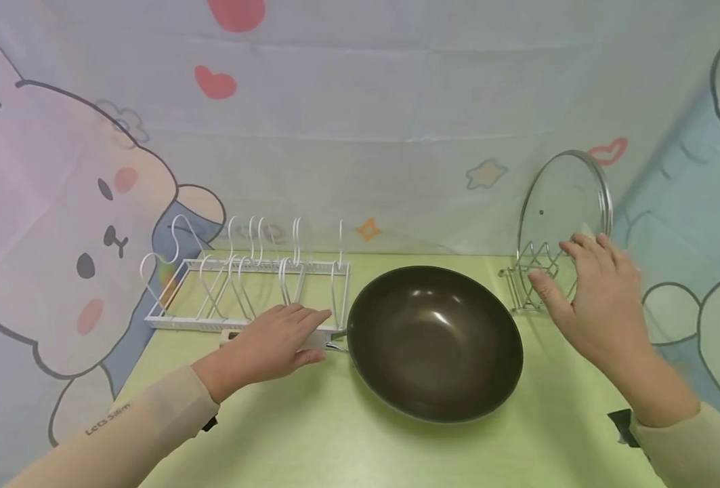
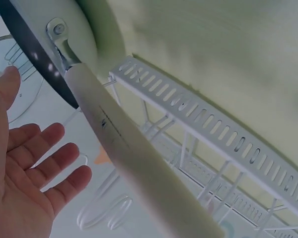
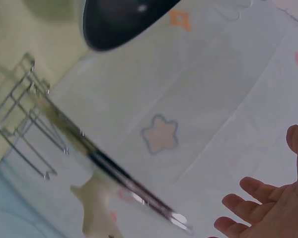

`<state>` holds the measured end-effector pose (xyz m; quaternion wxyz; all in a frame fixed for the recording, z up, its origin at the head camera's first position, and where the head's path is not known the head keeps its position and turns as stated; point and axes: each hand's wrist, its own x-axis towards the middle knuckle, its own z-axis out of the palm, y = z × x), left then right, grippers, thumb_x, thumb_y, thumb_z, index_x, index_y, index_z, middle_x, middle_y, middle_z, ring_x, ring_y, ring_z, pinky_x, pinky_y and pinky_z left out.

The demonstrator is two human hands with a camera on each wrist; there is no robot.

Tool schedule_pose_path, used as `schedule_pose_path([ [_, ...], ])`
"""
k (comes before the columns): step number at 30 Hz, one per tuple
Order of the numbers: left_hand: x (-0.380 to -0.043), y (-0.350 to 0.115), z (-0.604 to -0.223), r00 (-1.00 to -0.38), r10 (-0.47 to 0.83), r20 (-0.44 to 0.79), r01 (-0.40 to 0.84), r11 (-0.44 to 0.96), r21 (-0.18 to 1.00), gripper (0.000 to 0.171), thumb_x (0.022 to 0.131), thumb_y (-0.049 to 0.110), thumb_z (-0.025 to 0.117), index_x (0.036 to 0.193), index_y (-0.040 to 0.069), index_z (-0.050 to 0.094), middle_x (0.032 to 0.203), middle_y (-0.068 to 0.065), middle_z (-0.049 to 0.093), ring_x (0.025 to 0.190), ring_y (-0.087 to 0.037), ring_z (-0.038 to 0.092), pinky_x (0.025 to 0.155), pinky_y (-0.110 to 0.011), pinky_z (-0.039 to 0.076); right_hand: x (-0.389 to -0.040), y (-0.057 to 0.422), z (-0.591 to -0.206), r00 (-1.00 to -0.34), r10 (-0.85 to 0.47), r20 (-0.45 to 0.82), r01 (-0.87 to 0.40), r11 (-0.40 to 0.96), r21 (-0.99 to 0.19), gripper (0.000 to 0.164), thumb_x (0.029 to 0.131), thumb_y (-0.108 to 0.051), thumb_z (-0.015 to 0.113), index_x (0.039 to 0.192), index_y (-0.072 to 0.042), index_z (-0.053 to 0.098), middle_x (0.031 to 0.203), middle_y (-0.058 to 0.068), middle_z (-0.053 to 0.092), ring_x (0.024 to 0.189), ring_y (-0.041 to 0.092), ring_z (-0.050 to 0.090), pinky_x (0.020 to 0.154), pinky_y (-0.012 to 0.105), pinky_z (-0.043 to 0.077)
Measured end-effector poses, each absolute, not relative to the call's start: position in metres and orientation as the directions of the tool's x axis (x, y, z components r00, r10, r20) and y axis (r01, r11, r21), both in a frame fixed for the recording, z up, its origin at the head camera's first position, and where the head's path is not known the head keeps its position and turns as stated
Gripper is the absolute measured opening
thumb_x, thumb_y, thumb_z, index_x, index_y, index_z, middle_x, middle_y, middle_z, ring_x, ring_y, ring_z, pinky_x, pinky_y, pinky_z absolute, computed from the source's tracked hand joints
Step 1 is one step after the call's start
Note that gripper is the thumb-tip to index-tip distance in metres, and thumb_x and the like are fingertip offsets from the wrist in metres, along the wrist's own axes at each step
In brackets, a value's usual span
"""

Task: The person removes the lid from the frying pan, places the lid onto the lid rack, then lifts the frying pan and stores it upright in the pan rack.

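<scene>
Two hands (image 1: 271, 342) (image 1: 606, 301), fingers (image 2: 54, 162) extended, pan handle (image 2: 124, 144) clear at left wrist (head: partly covered)

Pan (image 1: 435, 342) dark brown inside; rack (image 1: 183, 324) white; table (image 1: 408, 451) green; backdrop (image 1: 360, 95) cartoon-printed.

Head view looks down; closer wrist views share the pan (image 1: 434, 349).

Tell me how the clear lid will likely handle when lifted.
The clear lid is probably fragile, since its see-through pane looks like glass. It should stay stiff: it stands on edge in the wire rack without sagging. Its round metal rim suggests it could roll if set down edge-first.
</scene>
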<state>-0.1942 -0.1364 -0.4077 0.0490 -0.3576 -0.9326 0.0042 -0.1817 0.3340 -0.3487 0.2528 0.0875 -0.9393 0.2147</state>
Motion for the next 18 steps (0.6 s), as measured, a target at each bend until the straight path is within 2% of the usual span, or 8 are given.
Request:
schedule_pose_path([
  [4, -0.195, -0.136, -0.414, -0.758, 0.651, 0.043, 0.651, 0.759, -0.029, 0.071, 0.101, 0.049, 0.071, 0.153, 0.003, 0.054, 0.139, -0.012, 0.070, 0.130, -0.035, 0.066, 0.111, -0.052, 0.053, -0.171, 0.321, -0.362, -0.842, -0.086, 0.533, -0.309, 0.886, -0.347, 0.067, 0.106, -0.046, 0.064, 0.144, 0.008, 0.055, 0.155, 0.035, 0.050, 0.152, 0.058, 0.033, 0.123, 0.078, 0.018],
  [12, -0.197, -0.131, -0.423, -0.760, 0.649, 0.045, 0.646, 0.761, -0.061, 0.068, 0.100, 0.049, 0.072, 0.147, 0.003, 0.057, 0.132, -0.011, 0.072, 0.125, -0.032, 0.068, 0.105, -0.050, 0.056, -0.155, 0.299, -0.383, -0.877, -0.148, 0.456, -0.321, 0.888, -0.328, 0.065, 0.104, -0.048, 0.067, 0.141, 0.005, 0.059, 0.156, 0.032, 0.050, 0.150, 0.056, 0.035, 0.120, 0.077, 0.023],
  [18, -0.196, -0.129, -0.426, -0.774, 0.631, 0.042, 0.627, 0.774, -0.086, 0.058, 0.099, 0.047, 0.075, 0.135, 0.003, 0.062, 0.117, -0.009, 0.073, 0.112, -0.031, 0.070, 0.095, -0.047, 0.059, -0.146, 0.293, -0.401, -0.898, -0.145, 0.416, -0.303, 0.890, -0.342, 0.064, 0.103, -0.049, 0.068, 0.139, 0.004, 0.060, 0.154, 0.032, 0.052, 0.148, 0.057, 0.037, 0.118, 0.076, 0.026],
])
